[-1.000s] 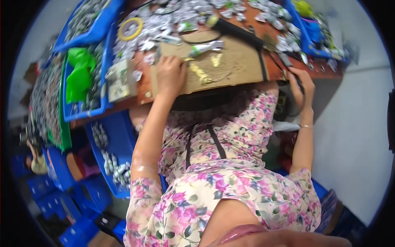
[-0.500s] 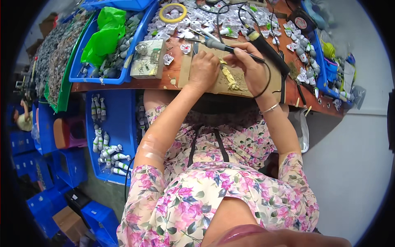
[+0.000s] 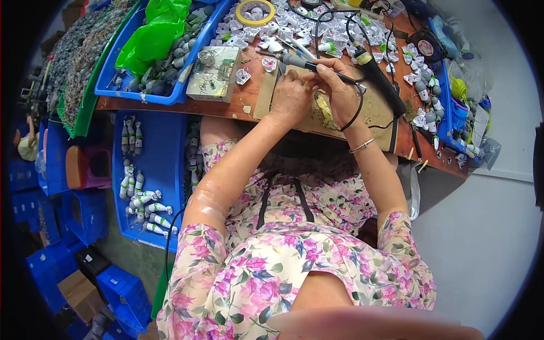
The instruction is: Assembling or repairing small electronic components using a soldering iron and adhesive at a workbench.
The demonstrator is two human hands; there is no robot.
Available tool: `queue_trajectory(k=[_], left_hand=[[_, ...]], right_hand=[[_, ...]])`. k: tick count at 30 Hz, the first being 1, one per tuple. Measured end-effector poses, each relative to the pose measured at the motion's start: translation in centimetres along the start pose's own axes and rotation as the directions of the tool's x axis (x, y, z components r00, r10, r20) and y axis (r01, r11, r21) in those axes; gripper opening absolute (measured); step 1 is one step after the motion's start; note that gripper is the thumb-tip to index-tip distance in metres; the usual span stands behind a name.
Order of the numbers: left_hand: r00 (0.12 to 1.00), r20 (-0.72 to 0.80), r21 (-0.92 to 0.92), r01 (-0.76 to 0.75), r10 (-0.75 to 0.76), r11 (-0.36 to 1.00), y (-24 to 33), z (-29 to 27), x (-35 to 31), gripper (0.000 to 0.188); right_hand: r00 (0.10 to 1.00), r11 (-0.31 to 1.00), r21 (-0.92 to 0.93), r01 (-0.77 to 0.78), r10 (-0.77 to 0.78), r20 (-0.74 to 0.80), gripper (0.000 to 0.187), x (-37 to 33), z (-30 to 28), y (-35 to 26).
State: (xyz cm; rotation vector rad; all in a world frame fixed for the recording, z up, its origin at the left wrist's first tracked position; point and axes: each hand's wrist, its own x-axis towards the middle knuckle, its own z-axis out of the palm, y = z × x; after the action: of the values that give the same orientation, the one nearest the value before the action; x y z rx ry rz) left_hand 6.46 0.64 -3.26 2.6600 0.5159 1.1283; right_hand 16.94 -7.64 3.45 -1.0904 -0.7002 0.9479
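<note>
My right hand (image 3: 339, 93) holds a soldering iron (image 3: 294, 60) with a grey and black handle. Its thin tip points left, above my left hand. My left hand (image 3: 292, 97) is curled close beside the right, fingers pinched together; whatever they hold is hidden. Both hands are over a brown cardboard sheet (image 3: 371, 127) at the table's front edge. Below the right fingers lies a crumpled yellowish strip (image 3: 327, 113). Right of the hands rests a black cylinder (image 3: 382, 85) with a yellow end, a cord near it.
Many white plastic parts (image 3: 340, 34) cover the back of the table, near a yellow tape roll (image 3: 255, 22). A box with wires (image 3: 212, 85) and a blue bin (image 3: 170, 97) stand left. Another blue bin (image 3: 156, 170) below holds white-and-grey pieces. A blue tray (image 3: 445, 122) is right.
My hands have come closer together, the left fingers now meeting the right ones. The soldering iron stays in my right hand. The whole view has shifted slightly.
</note>
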Motion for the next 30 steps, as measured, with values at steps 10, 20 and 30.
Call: queue_trajectory(k=[10,20,30], left_hand=[[0.999,0.028,-0.004,0.04,-0.039,0.999,0.07,-0.05,0.05,0.012],[0.994,0.086,0.019,0.062,-0.064,0.998,-0.18,0.15,-0.15,0.017],[0.996,0.064,0.019,0.06,-0.062,0.998,0.12,-0.2,-0.01,0.016]], right_hand=[[1.0,1.0,-0.013,0.017,-0.017,0.021,0.019,0.12,0.14,0.17],[1.0,0.999,-0.022,0.026,-0.026,0.003,0.019,0.27,0.39,0.13],[1.0,1.0,0.005,0.02,-0.02,-0.003,0.02,-0.01,0.31,-0.09]])
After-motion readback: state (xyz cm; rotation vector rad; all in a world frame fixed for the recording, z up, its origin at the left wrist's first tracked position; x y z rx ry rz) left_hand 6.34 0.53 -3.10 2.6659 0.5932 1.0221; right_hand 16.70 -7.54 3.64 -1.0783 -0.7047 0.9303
